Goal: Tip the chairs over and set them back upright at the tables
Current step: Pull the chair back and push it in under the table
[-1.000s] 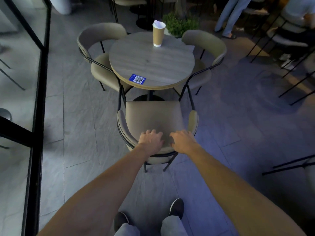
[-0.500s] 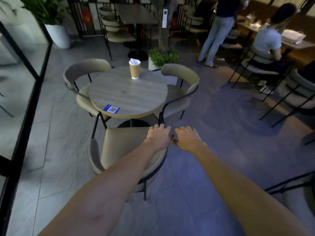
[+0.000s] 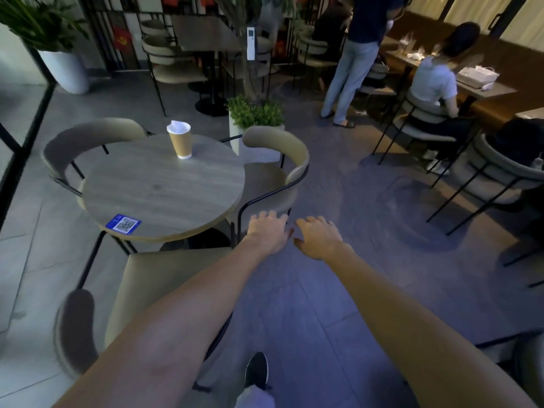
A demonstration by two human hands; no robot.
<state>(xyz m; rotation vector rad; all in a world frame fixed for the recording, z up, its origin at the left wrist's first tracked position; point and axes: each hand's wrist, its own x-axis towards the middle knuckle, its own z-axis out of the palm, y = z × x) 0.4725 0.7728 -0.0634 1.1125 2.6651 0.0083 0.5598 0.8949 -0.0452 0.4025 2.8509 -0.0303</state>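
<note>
Both hands are out in front, palms down, fingers loosely spread, holding nothing. The left hand hovers at the near end of the black arm rail of the right chair; whether the fingertips touch the rail cannot be told. The right hand is just beside it, over bare floor.

The near chair stands upright under the left forearm, its seat tucked to the table. The right chair, also upright, sits just ahead of the left hand, its seat partly under the table edge. A third chair is well beyond the left hand, across the table.

Judgement: the step in hand is the reach for the right chair. A good grip would be one hand on the padded back and one on the rail, then drawing it clear of the table edge before tipping.

A cup stands on the far side of the table, so a knock to the rim should be avoided. A planter stands close behind the right chair. Open floor lies to the right of the right hand; seated people and other chairs are well beyond it.
</note>
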